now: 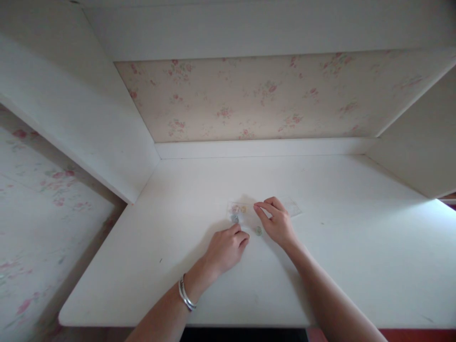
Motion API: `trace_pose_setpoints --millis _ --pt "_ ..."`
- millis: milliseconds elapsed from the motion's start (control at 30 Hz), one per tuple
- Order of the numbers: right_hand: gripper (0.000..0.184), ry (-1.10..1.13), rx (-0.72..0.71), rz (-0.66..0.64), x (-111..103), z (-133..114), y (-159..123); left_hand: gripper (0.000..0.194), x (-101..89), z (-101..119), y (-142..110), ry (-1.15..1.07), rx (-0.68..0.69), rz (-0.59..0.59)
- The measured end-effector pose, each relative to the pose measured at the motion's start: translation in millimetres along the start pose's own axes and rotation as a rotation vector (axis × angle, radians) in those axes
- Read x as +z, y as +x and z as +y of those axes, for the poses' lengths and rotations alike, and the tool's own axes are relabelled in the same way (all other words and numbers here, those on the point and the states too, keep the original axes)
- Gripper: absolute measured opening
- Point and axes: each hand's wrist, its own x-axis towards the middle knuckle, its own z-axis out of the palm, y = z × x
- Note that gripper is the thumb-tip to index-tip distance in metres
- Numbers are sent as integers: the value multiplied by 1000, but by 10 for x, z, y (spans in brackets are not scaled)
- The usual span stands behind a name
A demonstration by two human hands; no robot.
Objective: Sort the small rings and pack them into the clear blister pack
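A clear plastic bag [292, 208] lies flat across the middle of the white desk. My right hand [278, 221] pinches the bag's upper edge between thumb and fingertips. Left of that pinch, a small pink round piece [235, 208] and a small yellow one [243, 209] show in or on the bag; which, I cannot tell. A small bluish round piece [234, 218] sits just beyond the curled fingers of my left hand [228, 244]. What those fingers hold, if anything, is hidden. Between the hands, a small greenish round piece [259, 231] rests on the desk.
The white desk [338, 266] has upright side panels [89, 114] at left and right. A low ledge [267, 148] runs along its back, below flowered wallpaper [242, 102]. A silver bracelet [185, 293] circles my left wrist. A shelf panel [249, 31] overhangs the back.
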Motion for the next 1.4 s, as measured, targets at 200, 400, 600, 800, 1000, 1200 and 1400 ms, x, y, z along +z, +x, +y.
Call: trace_pose_setpoints --millis 200,400,600,800,1000,1200,1400 --pt "25 34 16 18 -70 52 -20 24 10 16 -6 -54 -10 20" --pt "23 63 -13 -143 -131 58 -34 23 -40 19 30 -225 -53 145" --pt "19 12 -198 -401 -234 -44 -72 26 -136 -66 177 -296 -105 269" --pt "18 -114 -347 -557 -233 -114 -134 23 -199 -95 500 -121 -112 296" --pt "21 -208 -404 -610 -164 -118 -188 23 -155 -39 616 -35 -155 252" --pt "20 -245 -400 -643 -170 -174 -186 24 -227 -59 354 -98 -145 355" --pt "19 -119 -340 -600 -180 -198 -172 25 -168 -123 101 -199 -148 348"
